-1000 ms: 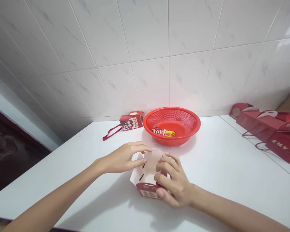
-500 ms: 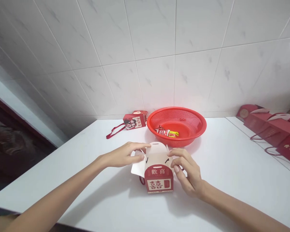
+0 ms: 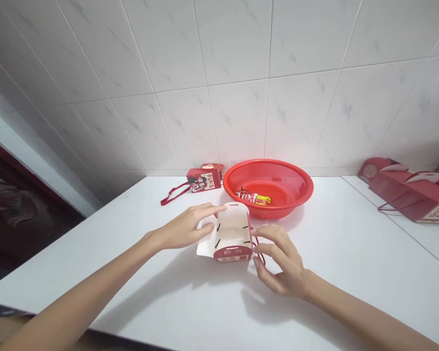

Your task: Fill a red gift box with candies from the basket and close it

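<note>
A small red paper gift box [image 3: 233, 253] with white Chinese lettering stands on the white table, its top open and pale inside showing. Dark cord ends poke through its inner walls, and a red cord handle [image 3: 260, 253] hangs by its right side. My left hand [image 3: 188, 227] is at the box's left, thumb on the white left flap [image 3: 206, 244] and forefinger stretched to the back flap [image 3: 237, 208]; its other fingers are partly hidden. My right hand [image 3: 281, 261] is at the right side, fingers curved and apart, fingertips at the box edge and cord.
Behind the box stands a red plastic colander [image 3: 289, 209] holding a few wrapped sweets [image 3: 254, 197]. Left of it lies a red printed box [image 3: 205, 179] with a ribbon loop [image 3: 173, 194]. Red gift bags [image 3: 409, 190] stand at the far right, near the tiled wall [image 3: 237, 122].
The box has tipped so that its inside shows more and its front less. The cord at its right has come into view. A lettered red item at the far right edge is gone from view.
</note>
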`<state>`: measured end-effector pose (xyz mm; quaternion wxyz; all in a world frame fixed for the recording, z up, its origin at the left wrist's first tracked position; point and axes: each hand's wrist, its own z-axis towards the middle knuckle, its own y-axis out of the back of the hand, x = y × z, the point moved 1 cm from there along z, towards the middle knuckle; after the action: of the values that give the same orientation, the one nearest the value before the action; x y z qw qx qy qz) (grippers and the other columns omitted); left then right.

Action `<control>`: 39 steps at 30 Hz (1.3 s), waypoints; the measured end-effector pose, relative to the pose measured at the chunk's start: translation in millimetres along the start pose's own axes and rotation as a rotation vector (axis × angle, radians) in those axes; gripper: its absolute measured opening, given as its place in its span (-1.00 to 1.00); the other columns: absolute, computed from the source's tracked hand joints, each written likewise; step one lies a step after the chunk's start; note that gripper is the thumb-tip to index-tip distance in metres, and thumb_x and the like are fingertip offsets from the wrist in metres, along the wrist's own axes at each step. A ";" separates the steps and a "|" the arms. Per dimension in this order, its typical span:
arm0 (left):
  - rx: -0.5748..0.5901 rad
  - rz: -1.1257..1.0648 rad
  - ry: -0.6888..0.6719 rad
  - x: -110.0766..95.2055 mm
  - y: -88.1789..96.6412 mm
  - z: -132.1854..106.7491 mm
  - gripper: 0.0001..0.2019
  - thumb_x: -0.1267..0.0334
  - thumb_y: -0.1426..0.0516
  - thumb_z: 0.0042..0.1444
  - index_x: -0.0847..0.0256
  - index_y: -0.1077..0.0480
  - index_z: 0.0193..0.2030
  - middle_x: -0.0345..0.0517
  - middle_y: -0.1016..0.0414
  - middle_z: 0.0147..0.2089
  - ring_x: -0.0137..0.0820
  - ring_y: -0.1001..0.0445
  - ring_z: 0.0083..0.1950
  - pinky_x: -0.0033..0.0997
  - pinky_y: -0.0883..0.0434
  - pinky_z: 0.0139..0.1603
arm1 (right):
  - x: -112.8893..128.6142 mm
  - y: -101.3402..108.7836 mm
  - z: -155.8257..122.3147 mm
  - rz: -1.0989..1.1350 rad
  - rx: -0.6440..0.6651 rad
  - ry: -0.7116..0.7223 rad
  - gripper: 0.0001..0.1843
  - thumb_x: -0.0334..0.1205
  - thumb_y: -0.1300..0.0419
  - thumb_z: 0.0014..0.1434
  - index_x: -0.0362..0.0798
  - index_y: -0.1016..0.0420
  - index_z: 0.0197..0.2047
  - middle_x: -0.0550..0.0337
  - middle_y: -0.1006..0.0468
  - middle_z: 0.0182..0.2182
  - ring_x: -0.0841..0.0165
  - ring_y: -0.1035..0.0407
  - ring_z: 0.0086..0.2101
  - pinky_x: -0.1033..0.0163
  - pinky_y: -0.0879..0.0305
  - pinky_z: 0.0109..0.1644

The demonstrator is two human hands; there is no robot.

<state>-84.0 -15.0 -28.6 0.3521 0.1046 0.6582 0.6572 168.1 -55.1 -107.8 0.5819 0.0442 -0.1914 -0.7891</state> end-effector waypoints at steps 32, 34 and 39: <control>0.336 -0.080 0.216 -4.1 -12.4 -2.9 -0.08 -0.29 -0.04 0.22 0.05 0.27 0.55 0.09 0.07 0.54 0.05 -0.06 0.48 -0.04 -0.21 0.36 | -18.3 22.0 27.1 -0.213 0.428 -0.420 -0.76 -0.14 -0.12 0.29 -0.05 -0.39 -0.38 0.09 -0.55 -0.33 0.26 -0.39 -0.32 0.14 -0.28 -0.20; 0.283 -0.010 0.243 -7.5 -3.4 -2.9 -0.17 -0.29 -0.01 0.24 0.00 0.13 0.53 0.04 0.19 0.57 0.07 0.05 0.52 0.02 -0.15 0.40 | -20.7 27.2 33.0 -0.123 0.375 -0.401 -0.84 -0.17 -0.17 0.28 -0.04 -0.43 -0.32 0.08 -0.58 -0.25 0.24 -0.43 -0.23 0.12 -0.33 -0.13; 0.040 0.004 0.025 -16.8 31.4 37.0 -0.52 -0.11 0.02 0.34 -0.04 -0.36 0.29 -0.10 -0.18 0.46 -0.14 -0.16 0.44 -0.13 -0.19 0.38 | -20.4 43.2 47.0 -0.042 0.043 -0.301 -0.89 -0.35 -0.13 0.29 -0.04 -0.42 -0.31 0.13 -0.56 -0.34 0.32 -0.40 -0.30 0.18 -0.29 -0.19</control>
<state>-59.7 7.8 10.5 0.3403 0.1047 0.6752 0.6460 199.9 -35.0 -52.3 0.5291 -0.0584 -0.2923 -0.7945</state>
